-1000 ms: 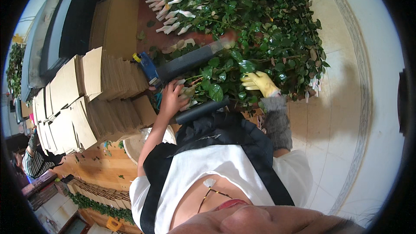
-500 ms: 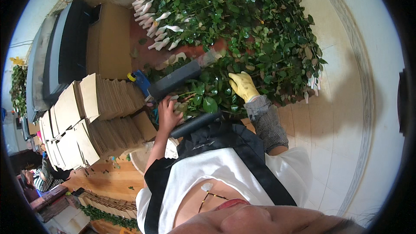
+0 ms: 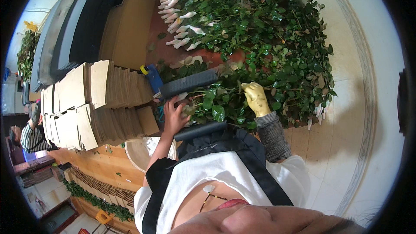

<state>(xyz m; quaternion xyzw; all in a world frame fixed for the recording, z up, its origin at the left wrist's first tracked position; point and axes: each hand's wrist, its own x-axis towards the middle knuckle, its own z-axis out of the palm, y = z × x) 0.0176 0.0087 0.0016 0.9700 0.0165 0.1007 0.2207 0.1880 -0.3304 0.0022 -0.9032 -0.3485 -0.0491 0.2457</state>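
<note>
A leafy bunch of roses lies between two dark padded bars, the far bar and the near bar. At its left end, the fingers of my bare left hand curl round pale flower heads, partly hiding them. My right hand, in a yellow glove, is closed at the right part of the foliage. What its fingers pinch is hidden. Just beyond, a large heap of leafy roses spreads over the table, many heads in pale sleeves.
Stacks of folded cardboard stand close on my left, before a large brown carton. A blue holder with a yellow cap adjoins the far bar. A round tub with white pieces sits by my left elbow. Another person is at far left.
The whole view has shifted. My right hand has drawn its fingers together and turned more upright at the foliage. My left hand stays by the flower heads.
</note>
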